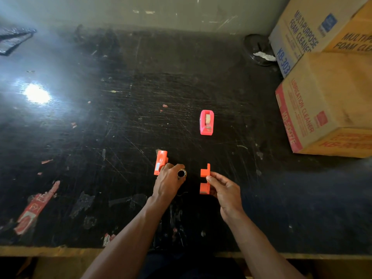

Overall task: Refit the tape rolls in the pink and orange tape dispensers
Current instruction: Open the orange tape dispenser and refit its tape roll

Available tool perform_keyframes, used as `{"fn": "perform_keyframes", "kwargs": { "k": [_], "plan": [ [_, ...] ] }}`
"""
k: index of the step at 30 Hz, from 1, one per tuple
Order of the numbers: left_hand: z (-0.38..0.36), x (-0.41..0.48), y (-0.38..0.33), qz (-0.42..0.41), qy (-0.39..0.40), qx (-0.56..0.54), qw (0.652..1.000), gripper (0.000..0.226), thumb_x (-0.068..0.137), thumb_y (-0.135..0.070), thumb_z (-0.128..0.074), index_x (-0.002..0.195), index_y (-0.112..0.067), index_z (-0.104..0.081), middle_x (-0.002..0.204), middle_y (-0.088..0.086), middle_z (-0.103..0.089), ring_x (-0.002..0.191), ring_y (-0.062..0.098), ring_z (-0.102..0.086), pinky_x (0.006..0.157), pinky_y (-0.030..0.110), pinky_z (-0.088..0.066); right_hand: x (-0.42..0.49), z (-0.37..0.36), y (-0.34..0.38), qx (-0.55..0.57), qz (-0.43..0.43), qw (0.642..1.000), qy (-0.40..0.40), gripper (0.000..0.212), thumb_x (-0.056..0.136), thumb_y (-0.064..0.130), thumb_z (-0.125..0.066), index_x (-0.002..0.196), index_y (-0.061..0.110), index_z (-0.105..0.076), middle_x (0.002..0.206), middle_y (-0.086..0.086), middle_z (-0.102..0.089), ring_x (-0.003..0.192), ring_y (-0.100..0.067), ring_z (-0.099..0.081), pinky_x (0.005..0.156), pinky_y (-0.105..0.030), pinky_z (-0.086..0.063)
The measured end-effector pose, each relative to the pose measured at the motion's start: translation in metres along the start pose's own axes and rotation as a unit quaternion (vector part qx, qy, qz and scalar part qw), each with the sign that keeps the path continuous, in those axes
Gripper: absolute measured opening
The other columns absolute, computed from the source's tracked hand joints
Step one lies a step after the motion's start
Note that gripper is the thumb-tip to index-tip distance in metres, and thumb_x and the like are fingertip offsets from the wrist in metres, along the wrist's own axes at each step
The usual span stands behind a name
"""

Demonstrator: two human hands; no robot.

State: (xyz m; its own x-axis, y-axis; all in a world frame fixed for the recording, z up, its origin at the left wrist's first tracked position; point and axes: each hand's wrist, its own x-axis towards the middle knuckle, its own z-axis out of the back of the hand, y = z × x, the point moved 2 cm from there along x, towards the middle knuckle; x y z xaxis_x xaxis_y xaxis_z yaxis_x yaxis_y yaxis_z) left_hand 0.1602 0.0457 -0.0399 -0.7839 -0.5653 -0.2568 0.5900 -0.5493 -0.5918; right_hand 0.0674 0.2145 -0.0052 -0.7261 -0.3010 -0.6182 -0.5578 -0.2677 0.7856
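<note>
Orange dispenser apart, roll in hand

Left hand grips the tape roll beside one orange half; right hand pinches the other orange half, lower centre. Pink dispenser looks refitted; next, seat the roll.

I counted one pink tape dispenser, two orange dispenser pieces, one tape roll, and three cardboard boxes on my table.
</note>
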Motion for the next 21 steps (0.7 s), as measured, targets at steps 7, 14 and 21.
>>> {"fn": "perform_keyframes", "kwargs": {
  "k": [7,14,21],
  "plan": [
    [0.005,-0.013,-0.001,0.05,-0.047,-0.047,0.997,0.05,0.096,-0.027,-0.071,0.144,-0.021,-0.056,0.138,0.005,-0.061,0.123,0.02,-0.064,0.1,0.037,-0.056,0.002,0.0,-0.002,-0.016,0.001,1.0,0.003,0.019,0.092,0.016,-0.074,0.106,0.029,-0.076,0.11,0.002,-0.078,0.106,-0.015,-0.073,0.101,-0.045,-0.056],
    [0.005,-0.074,0.006,0.08,-0.055,-0.038,0.995,0.059,0.095,-0.018,-0.073,0.15,-0.017,-0.05,0.149,0.004,-0.053,0.138,0.02,-0.05,0.109,0.033,-0.048,-0.002,0.006,-0.01,-0.001,-0.003,1.0,0.011,0.021,0.093,0.014,-0.072,0.111,0.023,-0.076,0.108,0.001,-0.078,0.098,-0.012,-0.074,0.094,-0.04,-0.059],
    [-0.003,-0.08,0.017,0.083,-0.049,-0.014,0.995,0.052,0.095,-0.021,-0.073,0.144,-0.021,-0.056,0.139,0.003,-0.056,0.128,0.016,-0.052,0.096,0.022,-0.044,-0.007,0.01,-0.018,-0.014,0.0,1.0,0.016,0.025,0.091,0.015,-0.075,0.116,0.019,-0.076,0.109,0.001,-0.078,0.103,-0.011,-0.072,0.096,-0.037,-0.057]
  ]
}}
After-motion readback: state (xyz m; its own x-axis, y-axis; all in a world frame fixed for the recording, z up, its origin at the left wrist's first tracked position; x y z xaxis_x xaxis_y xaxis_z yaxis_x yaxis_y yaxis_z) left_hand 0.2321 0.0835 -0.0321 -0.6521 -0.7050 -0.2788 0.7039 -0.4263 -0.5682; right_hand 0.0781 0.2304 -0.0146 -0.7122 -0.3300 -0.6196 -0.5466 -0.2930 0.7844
